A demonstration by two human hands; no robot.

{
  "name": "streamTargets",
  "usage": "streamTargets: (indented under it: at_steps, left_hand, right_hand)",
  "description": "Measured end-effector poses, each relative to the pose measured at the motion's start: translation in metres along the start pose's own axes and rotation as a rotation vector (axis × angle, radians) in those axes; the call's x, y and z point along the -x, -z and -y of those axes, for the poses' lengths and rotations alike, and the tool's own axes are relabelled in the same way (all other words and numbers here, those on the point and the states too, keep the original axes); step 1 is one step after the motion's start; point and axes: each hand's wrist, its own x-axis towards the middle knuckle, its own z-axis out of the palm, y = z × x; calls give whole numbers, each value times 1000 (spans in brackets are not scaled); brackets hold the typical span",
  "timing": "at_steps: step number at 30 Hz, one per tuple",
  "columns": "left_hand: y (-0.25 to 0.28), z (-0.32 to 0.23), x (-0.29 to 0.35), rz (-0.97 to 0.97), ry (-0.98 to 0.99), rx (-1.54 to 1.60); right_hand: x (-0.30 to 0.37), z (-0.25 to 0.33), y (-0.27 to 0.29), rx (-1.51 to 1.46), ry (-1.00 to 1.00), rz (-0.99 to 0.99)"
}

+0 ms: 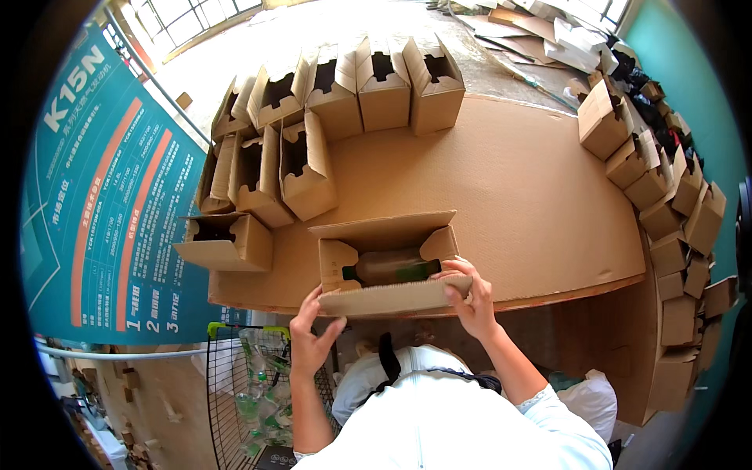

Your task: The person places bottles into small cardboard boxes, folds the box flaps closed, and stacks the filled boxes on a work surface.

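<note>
A cardboard box (pixel 384 227) with raised flaps stands at the table's near edge. Inside lies what looks like clear plastic with green parts (pixel 392 269), perhaps bottles; the box walls hide some of it. My left hand (pixel 310 338) is at the front left corner, fingers against the cardboard and thumb held away below. On the right, my right hand (pixel 471 305) grips the near flap (pixel 392 301), with its thumb on the flap and its fingers over the side edge.
Several open boxes (pixel 384 94) stand in rows at the table's far left. A wire cart (pixel 227 392) with clear and green bottles is below left. More boxes (pixel 674 258) pile along the right wall. A teal printed banner (pixel 110 196) stands left of the cardboard-covered table (pixel 509 188).
</note>
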Motion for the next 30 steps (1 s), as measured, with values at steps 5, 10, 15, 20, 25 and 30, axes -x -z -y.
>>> streamTargets:
  at_steps: [5,10,15,20,25,30]
  left_hand:
    - [-13,-9,-30,-197,-37,-184]
    - [0,-11,-54,-18,-313,-509]
    - [3,-11,-59,135,-160,-453]
    - [-5,11,-51,52,-382,-531]
    - [6,12,-39,284,-340,-387]
    - [-8,49,-8,30,-183,-121]
  right_hand:
    - [-31,20,7,370,-113,-79]
    - [-90,28,22,636,237,-74]
    - [-97,16,22,308,-114,388]
    - [-50,1,11,617,156,487]
    - [-52,16,24,711,34,729]
    - [-82,30,22,874,-66,856]
